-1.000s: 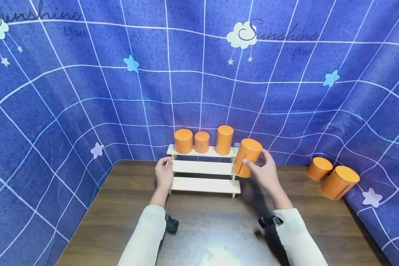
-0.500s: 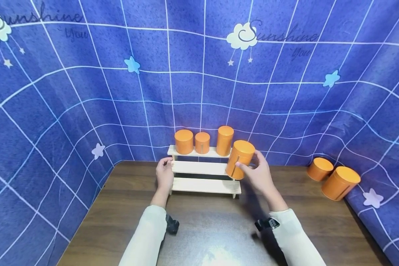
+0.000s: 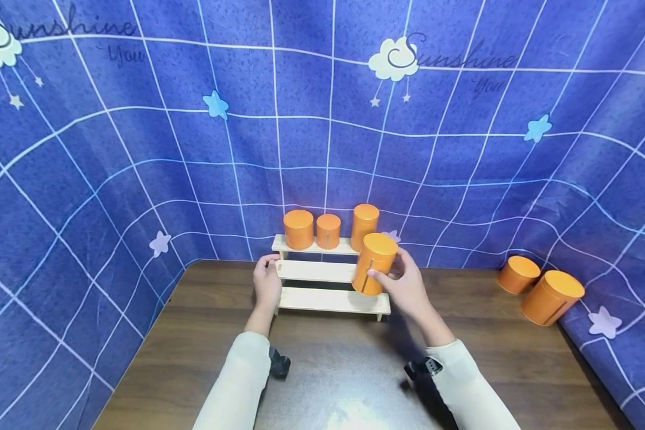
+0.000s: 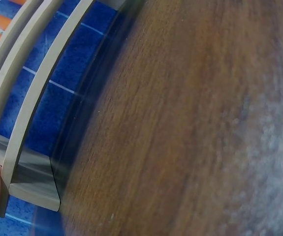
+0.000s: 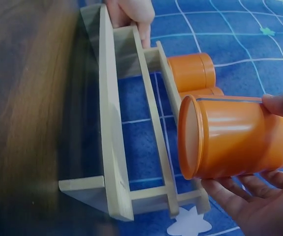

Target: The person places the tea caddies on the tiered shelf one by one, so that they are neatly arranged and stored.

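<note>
A three-tier pale wooden rack (image 3: 333, 300) stands on the table. My left hand (image 3: 267, 285) holds the rack's left end near the middle tier. Between the thumb and fingers of my right hand (image 3: 407, 288) is a large orange canister (image 3: 375, 266), held slightly tilted in front of the rack's right part. In the right wrist view the canister's base (image 5: 190, 137) is apart from the tiers. Along the top tier stand a wide short canister (image 3: 298, 230), a small one (image 3: 328, 232) and a tall slim one (image 3: 365, 222), the last partly hidden by the held canister.
Two more orange canisters stand at the table's right edge, a shorter one (image 3: 518, 275) and a larger one (image 3: 552, 297). Behind the brown wooden table (image 3: 344, 364) hangs a blue curtain (image 3: 301, 143) with white grid lines.
My right hand has carried the large canister leftward and a little toward me, from the rack's right end to in front of its tiers. The left hand stays on the rack.
</note>
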A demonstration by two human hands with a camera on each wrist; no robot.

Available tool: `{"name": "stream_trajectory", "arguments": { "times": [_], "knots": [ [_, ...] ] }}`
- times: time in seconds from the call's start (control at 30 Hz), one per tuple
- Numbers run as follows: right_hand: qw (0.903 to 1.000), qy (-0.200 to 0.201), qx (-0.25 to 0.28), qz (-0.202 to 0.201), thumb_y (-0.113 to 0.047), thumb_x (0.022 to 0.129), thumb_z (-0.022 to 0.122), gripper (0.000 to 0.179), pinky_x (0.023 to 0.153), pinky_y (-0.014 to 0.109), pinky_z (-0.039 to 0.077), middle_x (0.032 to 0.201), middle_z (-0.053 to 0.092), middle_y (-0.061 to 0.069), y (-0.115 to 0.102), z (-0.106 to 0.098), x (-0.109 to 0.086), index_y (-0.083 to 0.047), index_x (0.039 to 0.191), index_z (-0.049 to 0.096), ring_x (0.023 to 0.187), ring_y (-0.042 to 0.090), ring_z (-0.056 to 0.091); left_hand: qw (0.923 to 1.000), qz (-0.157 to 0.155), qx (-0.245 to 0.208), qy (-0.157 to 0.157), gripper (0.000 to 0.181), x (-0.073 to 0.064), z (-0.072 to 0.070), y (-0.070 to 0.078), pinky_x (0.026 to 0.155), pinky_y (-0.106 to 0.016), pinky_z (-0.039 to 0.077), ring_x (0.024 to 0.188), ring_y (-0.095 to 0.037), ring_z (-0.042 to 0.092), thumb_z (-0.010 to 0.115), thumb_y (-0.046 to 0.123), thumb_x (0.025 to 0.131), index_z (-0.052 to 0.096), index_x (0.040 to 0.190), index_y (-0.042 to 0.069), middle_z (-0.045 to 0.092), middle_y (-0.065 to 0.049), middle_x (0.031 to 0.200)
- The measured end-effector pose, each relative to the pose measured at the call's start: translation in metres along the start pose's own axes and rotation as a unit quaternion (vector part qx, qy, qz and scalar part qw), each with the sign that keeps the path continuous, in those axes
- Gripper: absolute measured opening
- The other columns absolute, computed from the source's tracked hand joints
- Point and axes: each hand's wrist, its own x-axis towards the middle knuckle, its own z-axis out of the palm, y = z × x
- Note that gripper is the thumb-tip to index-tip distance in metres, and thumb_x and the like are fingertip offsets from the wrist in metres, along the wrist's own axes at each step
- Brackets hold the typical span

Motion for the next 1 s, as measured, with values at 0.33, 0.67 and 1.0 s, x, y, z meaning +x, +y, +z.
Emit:
{"name": "stream_trajectory", "arguments": {
  "times": [0.33, 0.67, 1.0],
  "knots": [
    [0.999, -0.023, 0.037, 0.0, -0.011, 0.086, 0.087, 0.07, 0.093, 0.026, 0.06, 0.131, 0.068, 0.022, -0.005, 0.014, -0.002, -0.008, 0.147, 0.052, 0.118, 0.03, 0.065, 1.0, 0.002, -0.003, 0.006, 0.024, 0.0, 0.001, 0.0, 0.067, -0.024, 0.041, 0.072, -0.01, 0.047, 0.048, 0.009, 0.109, 0.07, 0.116, 0.003, 0.058, -0.009, 0.093],
    [0.9989, -0.032, 0.034, -0.003, -0.014, 0.085, 0.088, 0.07, 0.101, 0.036, 0.059, 0.137, 0.068, 0.019, -0.005, 0.024, 0.001, -0.01, 0.146, 0.053, 0.126, 0.034, 0.065, 1.0, 0.004, -0.002, 0.005, 0.024, 0.0, 0.001, -0.002, 0.062, -0.024, 0.042, 0.066, -0.006, 0.047, 0.048, 0.011, 0.11, 0.07, 0.115, 0.006, 0.056, -0.006, 0.089],
    [0.9983, -0.043, 0.036, -0.015, -0.011, 0.084, 0.089, 0.073, 0.102, 0.039, 0.06, 0.139, 0.065, 0.017, -0.006, 0.033, 0.003, -0.009, 0.147, 0.053, 0.127, 0.036, 0.065, 1.0, 0.0, -0.005, 0.006, 0.023, -0.001, 0.001, 0.0, 0.066, -0.026, 0.041, 0.071, -0.01, 0.047, 0.048, 0.009, 0.109, 0.071, 0.115, 0.006, 0.054, -0.002, 0.088]
  ]
}}
